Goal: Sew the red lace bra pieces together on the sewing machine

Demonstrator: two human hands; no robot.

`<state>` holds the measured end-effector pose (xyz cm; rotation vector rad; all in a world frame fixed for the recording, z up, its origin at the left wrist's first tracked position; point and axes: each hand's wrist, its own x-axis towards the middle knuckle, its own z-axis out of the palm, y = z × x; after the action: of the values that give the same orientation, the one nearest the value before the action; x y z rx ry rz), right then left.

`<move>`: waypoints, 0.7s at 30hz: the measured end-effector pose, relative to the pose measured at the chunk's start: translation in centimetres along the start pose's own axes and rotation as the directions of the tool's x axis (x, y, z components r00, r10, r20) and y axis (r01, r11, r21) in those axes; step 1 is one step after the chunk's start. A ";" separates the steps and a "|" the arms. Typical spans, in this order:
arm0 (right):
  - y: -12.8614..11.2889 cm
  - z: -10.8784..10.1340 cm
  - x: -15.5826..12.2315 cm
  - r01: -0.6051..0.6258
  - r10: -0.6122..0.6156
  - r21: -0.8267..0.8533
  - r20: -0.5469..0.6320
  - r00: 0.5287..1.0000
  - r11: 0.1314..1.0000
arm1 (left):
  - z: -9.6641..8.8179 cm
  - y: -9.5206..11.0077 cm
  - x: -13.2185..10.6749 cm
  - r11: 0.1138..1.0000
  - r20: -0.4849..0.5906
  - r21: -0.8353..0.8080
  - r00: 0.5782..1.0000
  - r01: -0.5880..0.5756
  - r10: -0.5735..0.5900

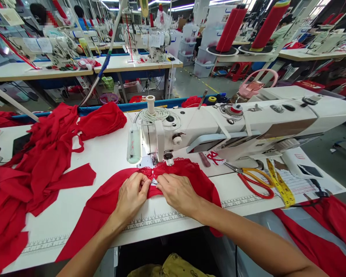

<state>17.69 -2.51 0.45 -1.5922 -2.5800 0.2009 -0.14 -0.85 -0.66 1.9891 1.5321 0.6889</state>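
A red garment piece with lace edging (100, 200) lies across the front of the white sewing machine (196, 127), partly under its needle area. My left hand (134, 192) pinches the cloth near the lace, thumb and forefinger together. Close beside it on the right, my right hand (177, 192) presses on the same cloth with bent fingers, its fingertips near a small white label (153, 181). The label lies between the two hands, just in front of the presser foot (154, 158). Some of the lace is hidden behind my fingers.
Red cloth pieces (46, 161) are heaped on the left of the table. On the right lie orange-handled scissors (255, 181) and a yellow tape measure (281, 184). Red thread cones (232, 29) stand behind the machine. A printed ruler (158, 220) runs along the front edge.
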 end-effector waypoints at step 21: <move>-0.4 0.3 0.1 0.037 -0.037 -0.015 -0.004 0.999 0.999 | 0.2 -0.7 -0.4 0.996 0.003 0.045 0.997 -0.075 0.075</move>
<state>17.20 -2.59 0.19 -1.5467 -2.6111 0.1754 -0.57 -1.11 -1.37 2.0889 1.4912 0.6889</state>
